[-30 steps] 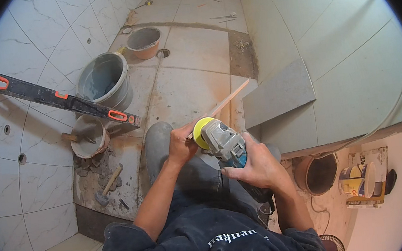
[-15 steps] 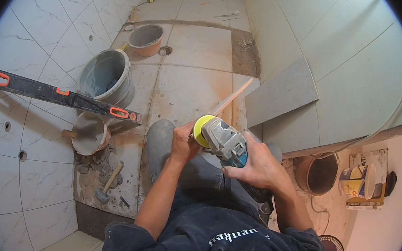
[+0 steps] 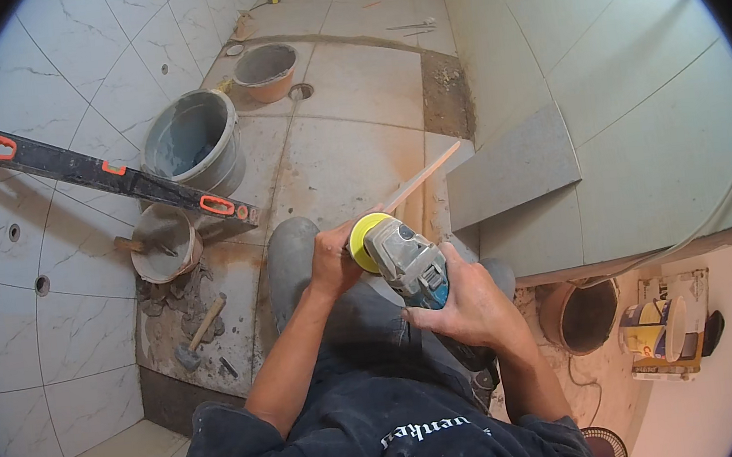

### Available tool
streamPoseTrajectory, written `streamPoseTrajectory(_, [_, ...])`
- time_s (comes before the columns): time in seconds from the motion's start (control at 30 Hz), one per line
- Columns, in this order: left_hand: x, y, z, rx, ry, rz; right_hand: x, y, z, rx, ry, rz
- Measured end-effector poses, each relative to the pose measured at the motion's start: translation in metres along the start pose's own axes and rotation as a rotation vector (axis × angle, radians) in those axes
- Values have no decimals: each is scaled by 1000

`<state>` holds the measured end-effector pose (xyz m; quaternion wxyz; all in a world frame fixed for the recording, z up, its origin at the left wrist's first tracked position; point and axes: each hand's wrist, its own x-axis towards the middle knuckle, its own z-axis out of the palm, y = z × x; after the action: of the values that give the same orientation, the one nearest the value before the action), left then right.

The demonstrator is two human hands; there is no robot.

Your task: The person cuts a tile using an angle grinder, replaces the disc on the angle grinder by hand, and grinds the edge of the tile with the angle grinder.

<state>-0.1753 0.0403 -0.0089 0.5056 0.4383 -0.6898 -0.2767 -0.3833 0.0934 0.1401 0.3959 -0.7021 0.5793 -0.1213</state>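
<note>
My right hand (image 3: 474, 304) is wrapped around the body of an angle grinder (image 3: 411, 258), grey at its head and blue further back. A yellow disc (image 3: 366, 243) on its head sits against or just beside the fingers of my left hand (image 3: 334, 260). That hand is closed on a piece of tile (image 3: 425, 178), seen nearly edge-on as a pale strip slanting up to the right over my knees. The disc and grinder head hide the left fingertips and the tile's near end. Whether disc and tile touch, I cannot tell.
At left a long black spirit level (image 3: 92, 164) leans across a grey bucket (image 3: 192, 144) and a mortar pail (image 3: 164, 242). A hammer (image 3: 201, 333) lies by mortar scraps. A grey tile (image 3: 516, 168) leans on the right wall; another bucket (image 3: 265, 74) stands beside a floor drain (image 3: 302, 92).
The grinder's head and yellow disc have shifted very slightly left and down. Both hands keep their grip in almost the same place.
</note>
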Motion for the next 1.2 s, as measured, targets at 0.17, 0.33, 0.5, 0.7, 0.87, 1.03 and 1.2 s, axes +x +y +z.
streamPoseTrajectory(0.17, [-2, -1, 0, -47, 1, -40, 0, 3, -3, -9, 37, 2])
streamPoseTrajectory(0.33, [-4, -8, 1, -22, 10, -38, 6, 9, -12, 6, 59, 35])
streamPoseTrajectory(0.5, [-3, -4, 6, -39, 51, -38, 13, 24, -25, 20, 121, 49])
streamPoseTrajectory(0.7, [-4, -6, 8, -65, 39, -39, 28, 41, -41, 105, 165, 51])
streamPoseTrajectory(0.87, [-5, -8, 10, -99, 48, -50, 40, 58, -51, 138, 225, 26])
streamPoseTrajectory(1.03, [-5, -6, 10, -111, 58, -53, 48, 60, -62, 147, 265, 45])
streamPoseTrajectory(1.2, [-7, -4, 9, -96, 39, -92, 45, 62, -57, 121, 268, 52])
